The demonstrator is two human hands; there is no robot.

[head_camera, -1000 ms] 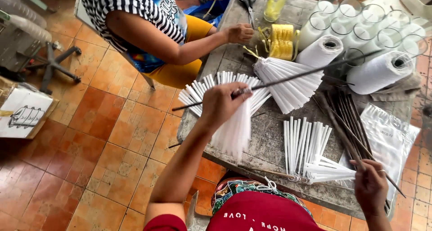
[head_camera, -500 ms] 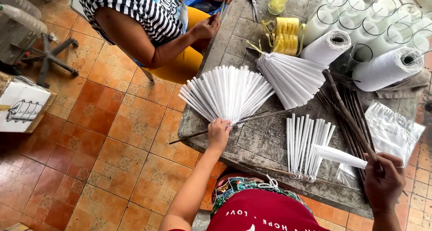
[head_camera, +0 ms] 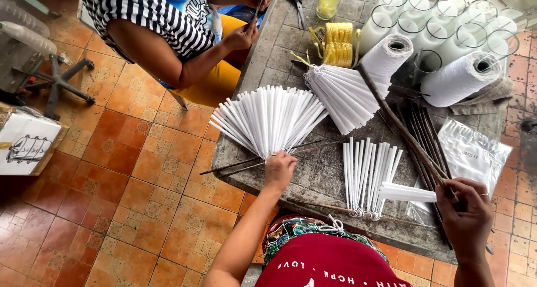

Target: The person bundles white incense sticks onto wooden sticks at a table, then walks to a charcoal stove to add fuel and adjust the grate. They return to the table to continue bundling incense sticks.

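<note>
Already fanned: white paper-strip fan (head_camera: 268, 119) pinched by left hand (head_camera: 279, 169) on grey desk (head_camera: 313, 180) — right hand (head_camera: 467, 214) gripping folded white strips (head_camera: 407, 193); loose strips (head_camera: 366, 175) remaining.

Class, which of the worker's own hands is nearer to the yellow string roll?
Left. The left hand sits at the white fan's base, below the yellow string roll; the right hand is farther, at the table's near right.
</note>
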